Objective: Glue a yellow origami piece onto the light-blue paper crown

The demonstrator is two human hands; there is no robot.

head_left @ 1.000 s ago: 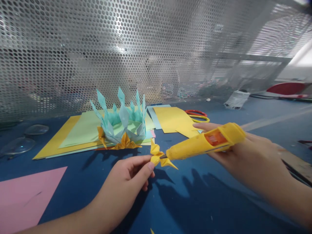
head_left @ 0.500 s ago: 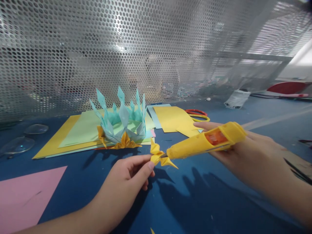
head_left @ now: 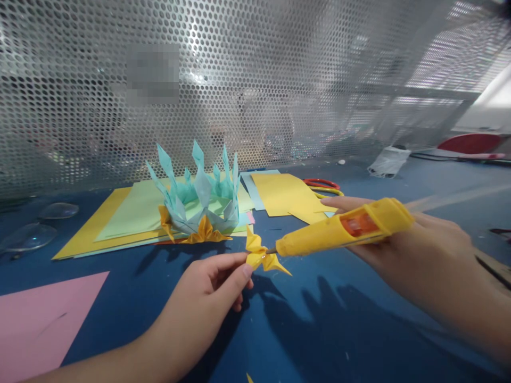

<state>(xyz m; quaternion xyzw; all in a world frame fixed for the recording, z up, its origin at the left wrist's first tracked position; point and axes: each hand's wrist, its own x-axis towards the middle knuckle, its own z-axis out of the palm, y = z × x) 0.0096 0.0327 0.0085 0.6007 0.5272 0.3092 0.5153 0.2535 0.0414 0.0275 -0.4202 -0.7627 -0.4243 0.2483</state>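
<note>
Between thumb and fingers, my left hand (head_left: 217, 290) pinches a yellow folded paper piece (head_left: 273, 262) with several pointed tips. A small shiny spot, like glue, shows at its middle. My right hand (head_left: 431, 250) is wrapped round a yellow glue gun (head_left: 331, 234) with an orange window; most of its fingers are hidden behind the gun. The gun's thin dark nozzle points left and lies at or just above the folded piece; I cannot tell whether they touch. Behind my left hand stands a light blue folded paper crown (head_left: 203, 191), with orange-yellow folded pieces (head_left: 205, 232) at its base.
Sheets of coloured paper (head_left: 120, 213) lie under the crown. Yellow sheets (head_left: 279, 194) and red and yellow scissor handles (head_left: 323, 187) are behind the gun. Pink paper (head_left: 48, 314) and eyeglasses (head_left: 32, 236) lie left. A perforated metal panel (head_left: 239, 80) closes off the back.
My right hand has drawn the glue gun slightly right and up, its nozzle moving off the middle of the folded piece. The shiny spot now shows there. My left hand stays still.
</note>
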